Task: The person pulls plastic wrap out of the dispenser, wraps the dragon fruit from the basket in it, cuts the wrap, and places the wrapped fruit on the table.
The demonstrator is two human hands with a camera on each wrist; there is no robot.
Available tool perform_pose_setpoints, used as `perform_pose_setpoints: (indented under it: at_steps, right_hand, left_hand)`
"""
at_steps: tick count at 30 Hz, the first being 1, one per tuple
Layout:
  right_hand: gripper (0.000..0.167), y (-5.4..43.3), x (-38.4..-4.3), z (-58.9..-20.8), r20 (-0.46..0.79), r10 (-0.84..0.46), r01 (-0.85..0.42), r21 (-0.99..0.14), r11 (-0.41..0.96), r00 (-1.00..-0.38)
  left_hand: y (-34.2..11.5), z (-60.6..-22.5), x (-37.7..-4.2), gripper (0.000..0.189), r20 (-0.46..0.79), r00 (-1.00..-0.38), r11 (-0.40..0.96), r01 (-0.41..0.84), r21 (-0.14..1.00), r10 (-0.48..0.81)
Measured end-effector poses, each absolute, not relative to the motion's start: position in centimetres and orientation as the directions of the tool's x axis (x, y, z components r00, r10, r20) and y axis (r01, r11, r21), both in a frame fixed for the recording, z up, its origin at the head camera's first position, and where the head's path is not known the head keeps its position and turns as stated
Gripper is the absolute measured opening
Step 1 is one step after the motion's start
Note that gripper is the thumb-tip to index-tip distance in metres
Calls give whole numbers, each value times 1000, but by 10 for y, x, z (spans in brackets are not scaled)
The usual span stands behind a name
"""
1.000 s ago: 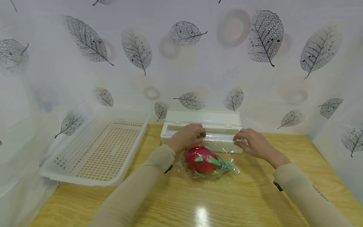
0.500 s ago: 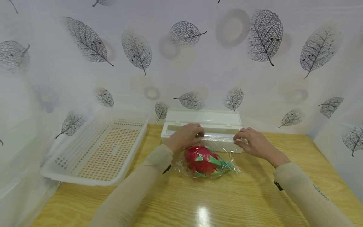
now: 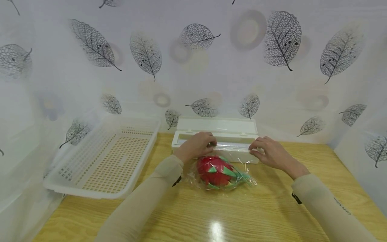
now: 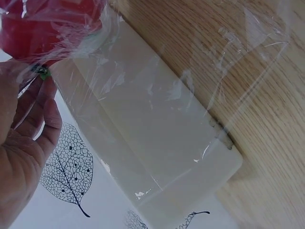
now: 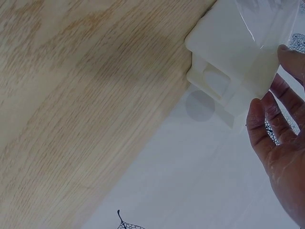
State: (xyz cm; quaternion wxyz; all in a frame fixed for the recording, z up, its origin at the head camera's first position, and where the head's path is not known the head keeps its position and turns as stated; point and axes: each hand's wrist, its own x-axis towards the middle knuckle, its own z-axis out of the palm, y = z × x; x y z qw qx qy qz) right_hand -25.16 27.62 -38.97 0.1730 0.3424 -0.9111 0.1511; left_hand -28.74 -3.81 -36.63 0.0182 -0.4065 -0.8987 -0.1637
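Note:
A white cling film dispenser lies across the back of the table, its lid tipped up behind and a film roll visible inside. My left hand has its fingers bent at the front edge; its fingertips meet a small dark-green piece, possibly a slide cutter, partly hidden by the hand. At the right end, my right hand pinches the dispenser's corner, thumb over the film edge. Before the dispenser rests a red dragon fruit with green scales, covered in clear cling film that drapes over the dispenser's front.
A white perforated plastic basket stands to the left on the wood-grain table. Behind the dispenser hangs a pale curtain printed with dark leaves, which also runs along both sides.
My left hand has shifted slightly to the left along the dispenser's front edge. The right hand, dragon fruit and basket look unmoved.

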Motion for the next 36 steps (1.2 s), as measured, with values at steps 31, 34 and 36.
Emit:
perform_pose_setpoints:
  at_steps: [31, 34, 36]
  right_hand:
    - [10, 276, -252, -392, 453, -568, -684, -138, 716, -687]
    - [10, 276, -252, -392, 455, -570, -687, -141, 713, -684]
    - [10, 276, -251, -393, 456, -571, -689, -141, 711, -683]
  left_hand:
    - [-45, -367, -285, 16, 160, -679, 633, 729, 260, 716]
    - [-45, -366, -285, 15, 165, -674, 627, 733, 264, 720]
    - [-45, -366, -285, 15, 171, -670, 621, 737, 267, 723]
